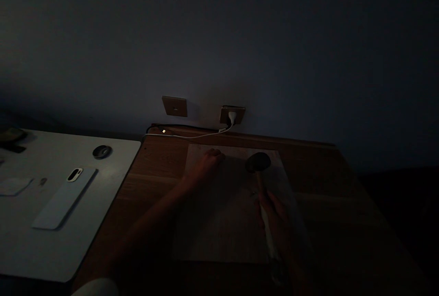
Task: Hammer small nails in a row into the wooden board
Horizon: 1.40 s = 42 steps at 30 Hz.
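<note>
In dim light, a mallet (258, 162) was held in the right hand (274, 214), with the fingers closed around its pale handle. Its dark head was pointed away from the body, over a flat rectangular board (222, 236), and the handle's lower end was directed back toward the body. The left hand (211, 161) was placed at the board's far left part, with its fingers curled; whether anything was grasped in it could not be told. A small shiny piece (253, 192) was seen just left of the mallet's handle, too small to be identified.

The board was laid on a wooden desk (332, 209), set near the wall (219, 35). On the wall, a blank-looking plate (174, 106) and a socket (224, 113) were mounted, and a white plug (232, 117) was inserted in the socket. A white cable (197, 137) and a black cable (185, 126) were run along the desk's far edge.

To the left, a white tabletop (89, 245) was seen, on which a tape roll (102, 151), a pale slab (61, 204) with a white-rimmed oval at its far end, and a white sheet (13, 186) were laid.
</note>
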### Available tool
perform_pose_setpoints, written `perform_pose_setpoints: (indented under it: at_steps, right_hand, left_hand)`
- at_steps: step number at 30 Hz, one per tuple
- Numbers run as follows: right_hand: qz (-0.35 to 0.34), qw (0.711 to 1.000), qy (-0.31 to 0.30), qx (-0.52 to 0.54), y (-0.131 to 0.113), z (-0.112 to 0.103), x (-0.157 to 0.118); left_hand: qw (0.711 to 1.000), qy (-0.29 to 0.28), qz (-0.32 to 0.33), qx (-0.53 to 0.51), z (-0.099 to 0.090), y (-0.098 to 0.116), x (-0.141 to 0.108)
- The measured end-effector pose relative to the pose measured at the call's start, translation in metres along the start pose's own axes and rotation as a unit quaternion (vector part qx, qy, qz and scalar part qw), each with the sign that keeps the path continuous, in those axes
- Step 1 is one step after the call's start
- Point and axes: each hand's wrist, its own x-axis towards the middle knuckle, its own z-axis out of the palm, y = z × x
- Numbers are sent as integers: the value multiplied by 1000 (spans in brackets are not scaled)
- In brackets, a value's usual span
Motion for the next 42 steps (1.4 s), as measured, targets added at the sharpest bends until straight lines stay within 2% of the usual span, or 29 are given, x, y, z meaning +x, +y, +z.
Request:
perform_pose_setpoints:
  at_steps: [4, 9, 13, 17, 22, 28, 34, 42]
  right_hand:
    - [0, 1000, -20, -6, 1, 1, 0]
    - [10, 999, -42, 12, -5, 9, -1]
    - [5, 998, -63, 6, -11, 20, 0]
    - [-19, 996, -88, -9, -10, 32, 5]
    - [-35, 992, -117, -6, -4, 43, 8]
    - [-57, 988, -141, -14, -5, 53, 6]
    - [-45, 990, -133, -11, 1, 62, 9]
    - [-49, 992, -114, -20, 5, 65, 12]
  left_hand:
    - [999, 12, -32, -30, 7, 5, 4]
    - [989, 46, -85, -110, 18, -4, 5]
    - [991, 57, -68, -103, 19, -7, 4]
    - [988, 92, -66, -103, 19, -5, 2]
    - [989, 73, -71, -103, 21, -7, 2]
    - [983, 77, -96, -133, 25, -11, 3]
    - [978, 112, -79, -159, 25, -10, 2]
    - [975, 102, -93, -173, 28, -13, 1]
